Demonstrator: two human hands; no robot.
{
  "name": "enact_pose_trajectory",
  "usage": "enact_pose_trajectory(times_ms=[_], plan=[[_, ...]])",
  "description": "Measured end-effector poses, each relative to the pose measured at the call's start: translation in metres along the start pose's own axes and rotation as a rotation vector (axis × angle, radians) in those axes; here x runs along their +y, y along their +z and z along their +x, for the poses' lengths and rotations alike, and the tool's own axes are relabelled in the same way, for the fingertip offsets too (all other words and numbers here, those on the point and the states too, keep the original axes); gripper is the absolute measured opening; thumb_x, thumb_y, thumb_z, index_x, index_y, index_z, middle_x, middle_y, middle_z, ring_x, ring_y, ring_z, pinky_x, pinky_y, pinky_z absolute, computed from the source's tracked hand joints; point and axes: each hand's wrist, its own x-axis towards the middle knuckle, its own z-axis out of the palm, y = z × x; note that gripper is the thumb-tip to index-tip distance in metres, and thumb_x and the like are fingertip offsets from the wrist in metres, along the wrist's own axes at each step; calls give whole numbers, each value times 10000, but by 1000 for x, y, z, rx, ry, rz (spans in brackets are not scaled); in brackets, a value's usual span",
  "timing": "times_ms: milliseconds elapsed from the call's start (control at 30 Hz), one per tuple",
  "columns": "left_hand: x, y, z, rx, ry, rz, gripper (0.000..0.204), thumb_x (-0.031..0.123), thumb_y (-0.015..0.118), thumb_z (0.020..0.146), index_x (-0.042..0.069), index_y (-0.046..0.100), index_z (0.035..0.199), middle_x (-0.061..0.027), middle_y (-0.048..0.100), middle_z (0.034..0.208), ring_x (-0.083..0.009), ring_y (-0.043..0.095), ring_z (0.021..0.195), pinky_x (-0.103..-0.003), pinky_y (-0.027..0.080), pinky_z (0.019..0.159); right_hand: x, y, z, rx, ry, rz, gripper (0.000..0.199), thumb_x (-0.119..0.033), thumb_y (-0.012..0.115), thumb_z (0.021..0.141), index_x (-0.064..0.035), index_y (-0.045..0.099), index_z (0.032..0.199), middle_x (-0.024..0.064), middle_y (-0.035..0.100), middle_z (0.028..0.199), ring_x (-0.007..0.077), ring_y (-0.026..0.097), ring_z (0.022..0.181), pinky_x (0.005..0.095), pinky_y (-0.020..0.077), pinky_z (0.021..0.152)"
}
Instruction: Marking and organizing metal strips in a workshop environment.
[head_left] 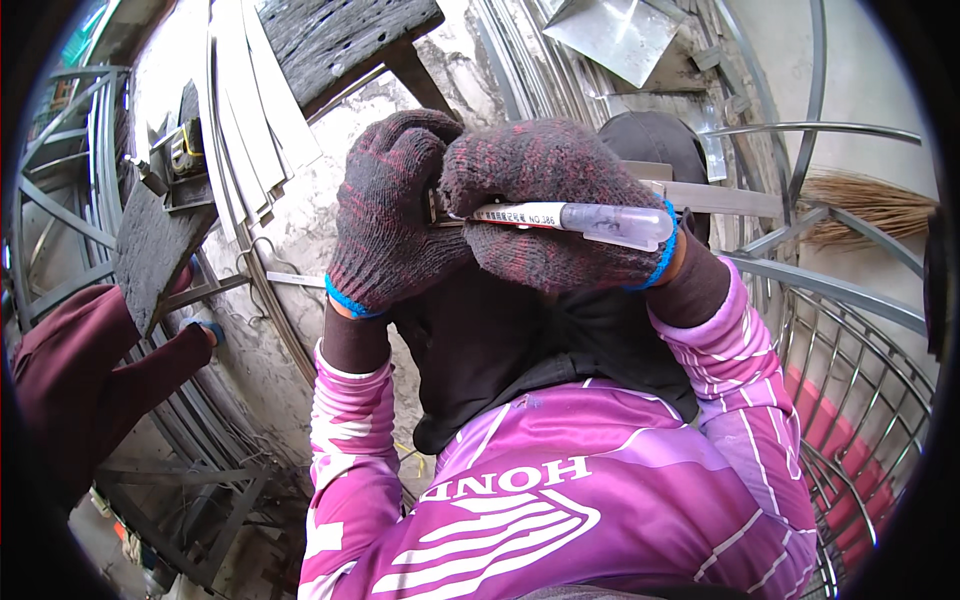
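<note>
My right hand, in a dark grey and red knitted glove with a blue cuff, is closed around a marker pen. The pen has a white barrel with print on it, and a clear cap sits on its right end. Its tip points left, toward my other hand. My left hand, gloved alike, is curled with its fingers bent round a metal bar. Only a small bit of metal shows between the two hands. Past my right wrist a flat metal bar sticks out, seemingly the same piece; its middle is hidden by the gloves.
A dark worn wooden board is at the top. Long metal strips and a yellow-black tape measure lie left. Another person's dark red sleeve shows at far left. A wire rack and a straw broom stand right.
</note>
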Motion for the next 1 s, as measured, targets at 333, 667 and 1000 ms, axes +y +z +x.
enact_pose_trajectory(times_ms=[333,667,1000], plan=[[-2,1,0,-15,50,-27,470,299,897,592,84,569,849,-133,647,1058,-345,599,1024,-439,454,906,-6,-14,-4,87,193,362,212,9,747,762,-9,639,944,114,658,967,220,654,865,337,532,789],[-8,3,0,-30,32,-63,484,236,914,577,84,532,833,-146,648,1048,-349,606,983,-428,484,852,-9,-47,-18,132,140,264,210,-41,709,798,13,635,988,106,638,949,165,631,859,294,508,722],[-6,2,-2,19,50,-47,540,362,906,603,54,573,897,-157,645,1089,-362,600,1000,-444,465,869,2,-4,5,-18,111,332,285,-84,752,755,-31,635,1009,100,655,856,241,649,749,333,525,684]])
